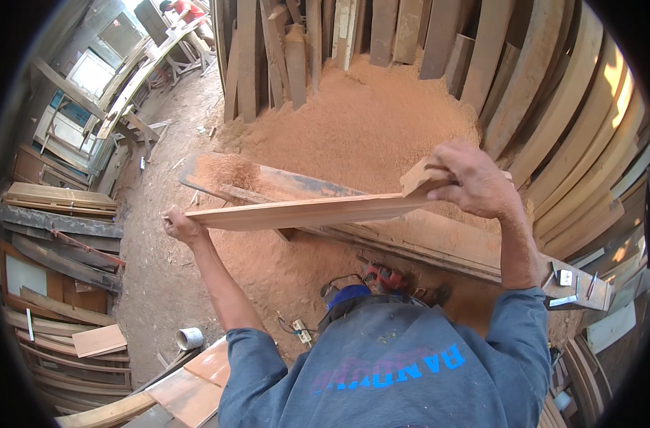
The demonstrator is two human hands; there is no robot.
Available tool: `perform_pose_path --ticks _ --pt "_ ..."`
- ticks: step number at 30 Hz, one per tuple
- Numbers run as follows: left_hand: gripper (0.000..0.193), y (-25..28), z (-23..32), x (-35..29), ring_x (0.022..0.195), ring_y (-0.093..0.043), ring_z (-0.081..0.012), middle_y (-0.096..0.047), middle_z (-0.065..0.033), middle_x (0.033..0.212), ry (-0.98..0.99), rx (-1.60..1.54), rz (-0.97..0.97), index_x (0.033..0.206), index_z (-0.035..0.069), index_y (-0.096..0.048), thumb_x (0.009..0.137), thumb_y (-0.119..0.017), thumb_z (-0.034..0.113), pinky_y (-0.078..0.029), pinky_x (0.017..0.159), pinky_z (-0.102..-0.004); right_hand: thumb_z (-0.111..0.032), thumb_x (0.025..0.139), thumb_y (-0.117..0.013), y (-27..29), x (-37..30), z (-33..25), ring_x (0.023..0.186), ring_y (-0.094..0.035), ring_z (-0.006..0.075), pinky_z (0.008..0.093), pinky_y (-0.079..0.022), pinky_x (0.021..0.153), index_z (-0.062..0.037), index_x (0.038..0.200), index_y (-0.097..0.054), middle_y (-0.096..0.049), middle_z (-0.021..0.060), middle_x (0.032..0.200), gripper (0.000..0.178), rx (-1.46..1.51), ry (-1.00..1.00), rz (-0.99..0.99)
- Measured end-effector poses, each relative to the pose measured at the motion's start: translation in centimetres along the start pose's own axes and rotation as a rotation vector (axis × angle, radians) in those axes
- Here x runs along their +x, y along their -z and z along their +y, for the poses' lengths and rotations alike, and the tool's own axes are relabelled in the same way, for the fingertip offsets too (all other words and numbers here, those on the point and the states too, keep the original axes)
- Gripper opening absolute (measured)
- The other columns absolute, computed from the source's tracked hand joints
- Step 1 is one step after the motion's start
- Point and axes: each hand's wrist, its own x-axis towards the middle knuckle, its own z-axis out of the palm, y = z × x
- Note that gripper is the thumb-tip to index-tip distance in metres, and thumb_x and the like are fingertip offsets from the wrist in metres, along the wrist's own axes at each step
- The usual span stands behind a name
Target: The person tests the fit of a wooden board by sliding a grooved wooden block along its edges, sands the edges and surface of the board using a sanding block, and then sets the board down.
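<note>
My left hand (pixel 184 226) is closed on the left end of a long, narrow wooden board (pixel 303 212), held raised above a wooden bench. Toward the board's right end, my right hand (pixel 471 178) grips a small flat wooden block (pixel 419 177) with bent fingers. The block sits against the board's upper edge; whether it presses on it I cannot tell. Below runs the long plank bench (pixel 439 239), set at a slant, with a heap of sawdust (pixel 225 171) on its far left end.
A red power tool (pixel 384 277) lies on the ground close before me, near a socket strip (pixel 301 331). A white pot (pixel 189 338) stands at the left. Leaning timber (pixel 439 39) lines the back and right around piled sawdust (pixel 353 100). Another person (pixel 186 13) works far left.
</note>
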Motion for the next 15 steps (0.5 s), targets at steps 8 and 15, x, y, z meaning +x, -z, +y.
perform_pose_path --ticks 8,15 --pt "0.023 -3.0 2.9 -1.7 0.065 -0.04 -0.0096 -0.04 0.0037 0.07 -0.109 0.075 -0.035 0.071 0.014 -0.042 0.089 -0.055 0.02 -0.035 0.062 -0.0293 -0.022 0.074 -0.082 -1.6 -0.8 -0.8 0.098 -0.056 0.0373 0.0474 -0.045 0.085 -0.0025 0.095 -0.055 -0.058 0.0159 0.094 0.039 -0.075 0.009 -0.143" --pt "0.041 -5.0 7.6 -5.3 0.07 -0.041 -0.0144 -0.041 0.0006 0.075 -0.111 0.081 -0.064 0.077 0.012 -0.041 0.104 -0.026 0.039 -0.038 0.068 -0.0319 -0.022 0.075 -0.08 -2.7 -1.1 -2.0 0.097 -0.056 0.0359 0.0453 -0.045 0.084 -0.0037 0.097 -0.057 -0.059 0.0143 0.093 0.037 -0.038 0.018 -0.023"
